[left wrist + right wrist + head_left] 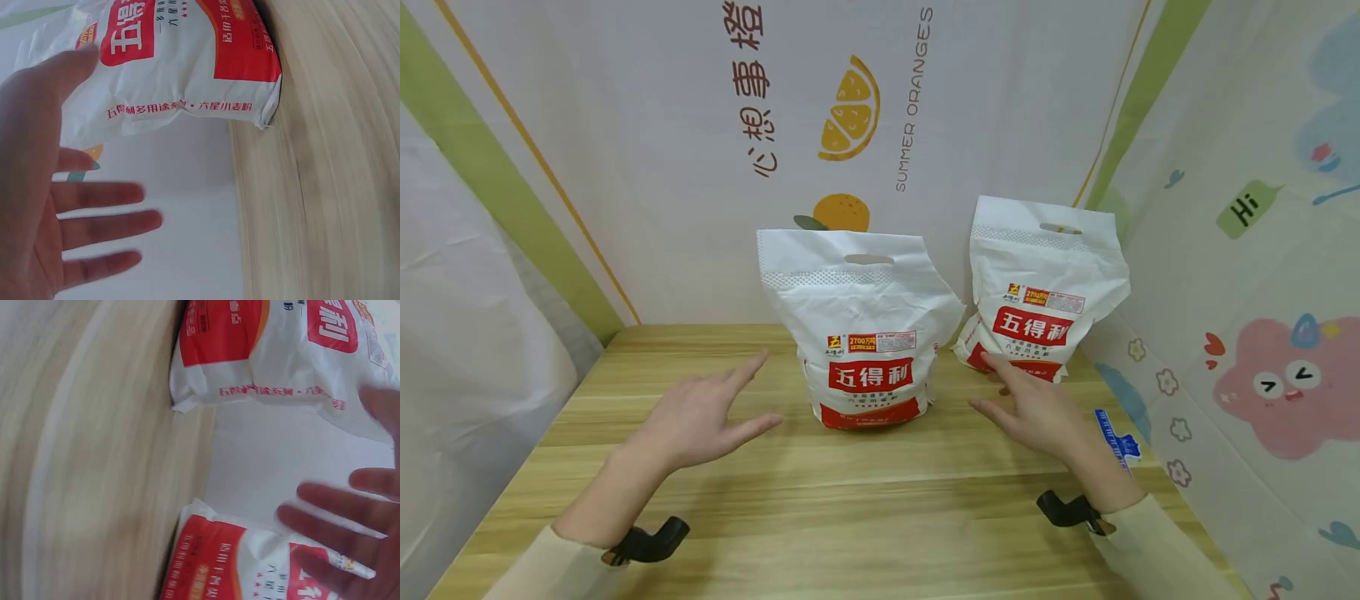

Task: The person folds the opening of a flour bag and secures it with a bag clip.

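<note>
A white flour bag [865, 333] with red print and a handle slot stands upright in the middle of the table. To its left my left hand [703, 417] hovers with fingers spread, apart from the bag. In the left wrist view the bag [181, 69] sits beyond the thumb, and nothing lies in the palm. My right hand [1037, 408] is on the other side, fingers extended and holding nothing. It overlaps the lower front of a second, similar flour bag [1037, 275] in the head view. The right wrist view has both bags, with blurred fingers [337, 509] between them.
Both bags stand on a wooden table [850, 517] near its back edge. A white curtain [685, 167] with orange prints hangs behind, and a patterned curtain [1247, 275] borders the right side. A blue sticker [1117, 437] lies by the right wrist.
</note>
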Action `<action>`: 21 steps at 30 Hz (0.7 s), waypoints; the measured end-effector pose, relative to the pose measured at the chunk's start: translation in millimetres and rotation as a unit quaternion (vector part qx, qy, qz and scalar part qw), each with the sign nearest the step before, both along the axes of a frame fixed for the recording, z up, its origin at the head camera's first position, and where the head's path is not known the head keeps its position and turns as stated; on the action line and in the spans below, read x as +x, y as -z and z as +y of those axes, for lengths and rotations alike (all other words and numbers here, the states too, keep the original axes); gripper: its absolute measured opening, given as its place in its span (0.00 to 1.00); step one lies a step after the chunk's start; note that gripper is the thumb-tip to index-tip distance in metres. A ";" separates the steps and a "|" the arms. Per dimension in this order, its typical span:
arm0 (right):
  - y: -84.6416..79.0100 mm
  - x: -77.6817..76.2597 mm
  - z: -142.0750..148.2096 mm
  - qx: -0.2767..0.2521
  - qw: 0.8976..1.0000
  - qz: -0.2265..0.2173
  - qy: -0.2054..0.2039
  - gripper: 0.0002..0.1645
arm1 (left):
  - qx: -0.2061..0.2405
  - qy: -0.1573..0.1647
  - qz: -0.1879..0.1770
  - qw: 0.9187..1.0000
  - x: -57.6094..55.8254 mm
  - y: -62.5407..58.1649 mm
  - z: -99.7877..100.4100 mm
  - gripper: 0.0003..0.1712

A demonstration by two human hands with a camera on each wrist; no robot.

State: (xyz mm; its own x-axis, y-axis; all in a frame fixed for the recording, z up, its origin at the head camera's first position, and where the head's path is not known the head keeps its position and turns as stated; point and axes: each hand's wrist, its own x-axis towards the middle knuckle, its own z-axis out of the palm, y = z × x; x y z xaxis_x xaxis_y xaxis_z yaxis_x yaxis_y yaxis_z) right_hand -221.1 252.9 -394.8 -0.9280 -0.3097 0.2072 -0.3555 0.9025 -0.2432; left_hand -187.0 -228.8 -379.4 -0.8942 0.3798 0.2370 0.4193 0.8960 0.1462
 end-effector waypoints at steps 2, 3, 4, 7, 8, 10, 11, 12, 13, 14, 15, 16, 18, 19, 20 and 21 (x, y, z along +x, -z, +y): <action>3.0 -0.4 -1.0 -0.026 0.999 0.023 0.001 0.39 | 0.019 0.005 0.009 1.000 -0.4 -0.1 2.0 0.47; 4.5 -1.1 -1.7 -0.042 0.999 0.033 0.000 0.35 | 0.029 0.010 0.017 0.999 -0.8 -0.4 3.2 0.44; 6.2 -1.9 -2.1 -0.055 0.998 0.043 -0.001 0.32 | 0.039 0.013 0.023 0.999 -1.0 -0.9 4.6 0.41; 9.3 -3.9 -3.9 -0.089 0.994 0.059 -0.003 0.26 | 0.067 0.024 0.041 0.997 -1.8 -5.3 10.1 0.36; 9.9 -4.6 -4.5 -0.099 0.993 0.057 -0.002 0.26 | 0.076 0.028 0.043 0.996 -2.0 -8.2 12.6 0.35; 10.3 -6.1 -5.8 -0.118 0.992 0.050 0.001 0.25 | 0.087 0.037 0.046 0.994 -3.3 -14.6 18.3 0.33; 10.3 -7.0 -6.4 -0.130 0.991 0.044 0.003 0.25 | 0.091 0.043 0.045 0.994 -4.2 -18.5 21.6 0.32; 10.1 -7.9 -7.0 -0.141 0.989 0.038 0.005 0.25 | 0.093 0.049 0.047 0.993 -6.1 -22.0 25.0 0.32; 10.0 -9.3 -7.7 -0.154 0.988 0.032 0.006 0.25 | 0.095 0.057 0.053 0.992 -8.3 -25.3 28.4 0.32; 9.8 -10.8 -8.1 -0.165 0.986 0.027 0.008 0.25 | 0.094 0.064 0.061 0.992 -10.7 -28.6 31.9 0.32; 9.2 -12.4 -9.0 -0.177 0.984 0.022 0.010 0.26 | 0.094 0.072 0.072 0.990 -13.4 -31.9 35.4 0.31; 8.7 -14.3 -10.0 -0.189 0.982 0.017 0.012 0.26 | 0.095 0.079 0.080 0.989 -16.0 -35.9 39.0 0.31; 6.8 -18.6 -12.0 -0.207 0.978 0.011 0.015 0.26 | 0.094 0.092 0.100 0.986 -22.1 -44.6 46.1 0.31; 5.8 -20.8 -13.1 -0.215 0.976 0.008 0.017 0.27 | 0.093 0.096 0.105 0.985 -24.6 -50.1 49.8 0.32; 4.8 -23.2 -14.2 -0.221 0.975 0.007 0.019 0.27 | 0.093 0.100 0.105 0.985 -27.1 -56.2 53.5 0.32; 3.6 -25.5 -15.6 -0.228 0.973 0.006 0.021 0.27 | 0.094 0.104 0.105 0.985 -30.2 -62.0 57.1 0.32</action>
State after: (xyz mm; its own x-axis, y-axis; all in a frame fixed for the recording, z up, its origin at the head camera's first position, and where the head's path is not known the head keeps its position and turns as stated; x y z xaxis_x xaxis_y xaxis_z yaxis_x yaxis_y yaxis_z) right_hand -246.6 237.4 -398.4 -0.9347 -0.1448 0.3246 -0.3256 0.7151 -0.6185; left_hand -217.2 -171.7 -317.4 -0.7254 0.4814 0.4919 0.6297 0.7528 0.1918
